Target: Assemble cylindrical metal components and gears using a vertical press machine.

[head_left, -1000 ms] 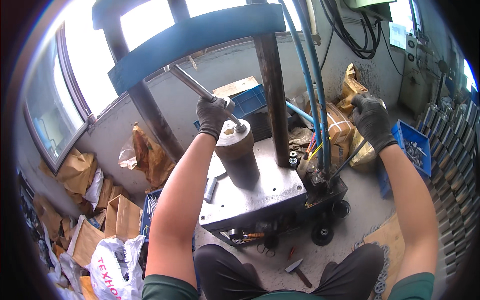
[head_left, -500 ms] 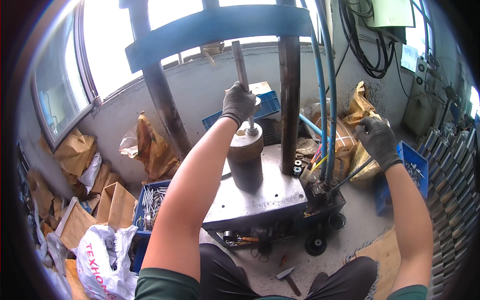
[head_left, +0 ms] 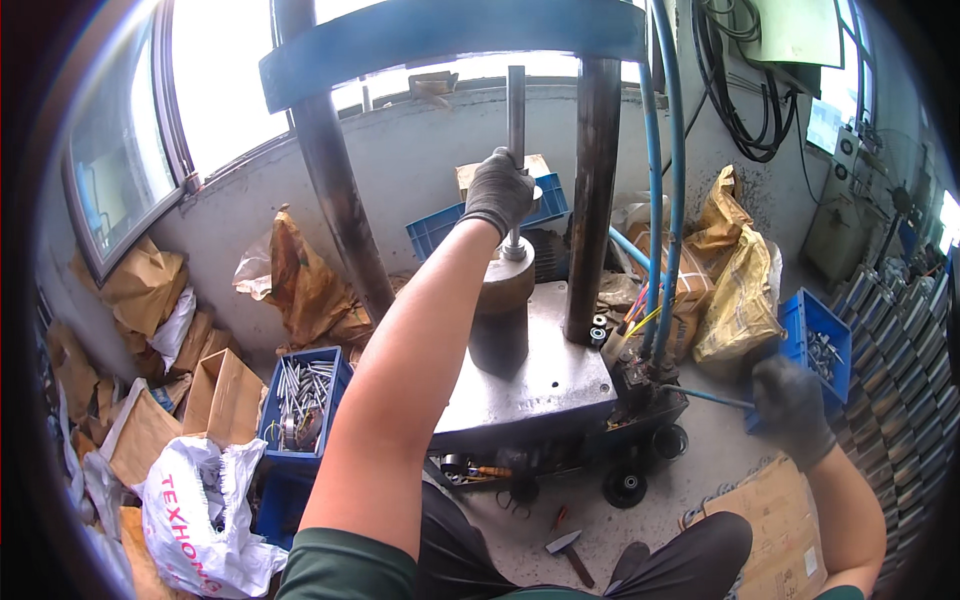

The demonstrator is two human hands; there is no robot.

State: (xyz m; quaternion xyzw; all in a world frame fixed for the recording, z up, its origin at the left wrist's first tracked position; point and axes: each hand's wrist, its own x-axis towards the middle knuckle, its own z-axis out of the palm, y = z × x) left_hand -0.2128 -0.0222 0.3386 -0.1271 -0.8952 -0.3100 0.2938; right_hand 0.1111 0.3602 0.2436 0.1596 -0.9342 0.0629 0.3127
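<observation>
My left hand point(head_left: 500, 190), in a dark work glove, is wrapped round an upright steel rod point(head_left: 516, 105). The rod stands on a thick steel cylinder point(head_left: 500, 310), set on the metal bed point(head_left: 560, 360) of a press. A ring-shaped metal part shows at the edge of that hand. Over on the right, my gloved right hand point(head_left: 793, 405) is closed on the outer end of a thin lever point(head_left: 705, 397) coming from the press's valve block point(head_left: 635, 380). Motion smears its fingers, and the lever's tip is hidden in it.
A blue crossbeam point(head_left: 450, 45) joins dark posts above the bed. Blue crates of metal parts stand left point(head_left: 300, 400) and right point(head_left: 825, 345). A hammer point(head_left: 570, 558) lies on the floor near my feet. Steel bars point(head_left: 900, 370) are stacked at far right.
My right hand has moved down, and the lever has swung down with it. The rod now stands more upright, with my left hand still round it. The view has shifted slightly.
</observation>
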